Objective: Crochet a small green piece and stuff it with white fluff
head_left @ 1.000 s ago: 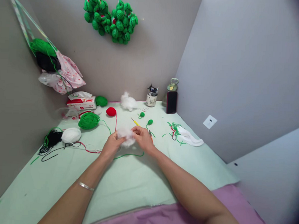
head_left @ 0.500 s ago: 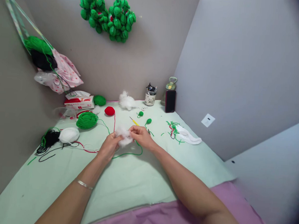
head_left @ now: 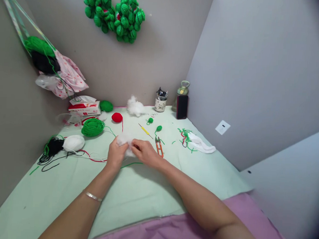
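Note:
Between my hands is a white tuft of fibre stuffing (head_left: 124, 139), held above the table. My left hand (head_left: 116, 151) grips it from the left, thumb on top. From the other side, the bent fingers of my right hand (head_left: 144, 150) pinch its right edge. A green yarn strand (head_left: 132, 164) runs on the cloth below them. Just right of my right hand lie orange-handled thread snips (head_left: 159, 147). Beyond it is a yellow crochet hook (head_left: 145, 130), with two small green crocheted balls (head_left: 159, 128) close by.
Yarn balls in green (head_left: 92, 127), red (head_left: 117, 117) and white (head_left: 74, 143) sit on the left, beside black yarn (head_left: 55, 147). More stuffing (head_left: 135, 106), a pen cup (head_left: 160, 101) and a phone (head_left: 182, 107) stand at the back. Yarn scraps (head_left: 184, 137) lie right.
My right hand has moved left and slightly down, pressing into the stuffing. The snips and the whole crochet hook now show. The tuft sits a little farther left.

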`<act>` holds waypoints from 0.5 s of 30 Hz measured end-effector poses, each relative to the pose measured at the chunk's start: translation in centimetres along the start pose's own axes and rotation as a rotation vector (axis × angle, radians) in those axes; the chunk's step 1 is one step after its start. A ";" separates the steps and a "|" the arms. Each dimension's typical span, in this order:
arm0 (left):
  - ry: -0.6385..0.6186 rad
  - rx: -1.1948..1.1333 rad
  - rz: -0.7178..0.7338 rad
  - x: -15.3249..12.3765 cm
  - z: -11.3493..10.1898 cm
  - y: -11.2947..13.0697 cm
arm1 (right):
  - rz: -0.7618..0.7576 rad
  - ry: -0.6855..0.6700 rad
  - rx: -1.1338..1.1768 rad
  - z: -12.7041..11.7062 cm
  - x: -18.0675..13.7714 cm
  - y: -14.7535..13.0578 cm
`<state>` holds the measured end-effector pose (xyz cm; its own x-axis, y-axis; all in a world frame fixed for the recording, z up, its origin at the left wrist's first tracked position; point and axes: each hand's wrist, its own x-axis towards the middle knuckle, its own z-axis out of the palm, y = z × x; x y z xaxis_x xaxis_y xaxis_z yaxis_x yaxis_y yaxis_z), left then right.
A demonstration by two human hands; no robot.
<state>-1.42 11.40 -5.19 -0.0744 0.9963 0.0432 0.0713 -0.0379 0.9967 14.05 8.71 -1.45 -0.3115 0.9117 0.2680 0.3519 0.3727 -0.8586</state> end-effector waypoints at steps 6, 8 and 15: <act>0.047 0.012 0.091 -0.7 0.2 0.5 | 0.051 0.009 0.089 0.3 0.5 0.5; 0.057 -0.006 0.116 -1.1 0.4 0.7 | 0.083 0.008 0.119 0.4 0.7 0.9; -0.085 -0.164 0.077 -1.6 0.7 1.7 | 0.194 0.107 0.107 0.3 1.3 1.9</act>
<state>-0.51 9.82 -3.58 0.0101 0.9926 0.1209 -0.0902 -0.1195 0.9887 14.08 10.53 -2.86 -0.1502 0.9797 0.1329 0.2984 0.1731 -0.9386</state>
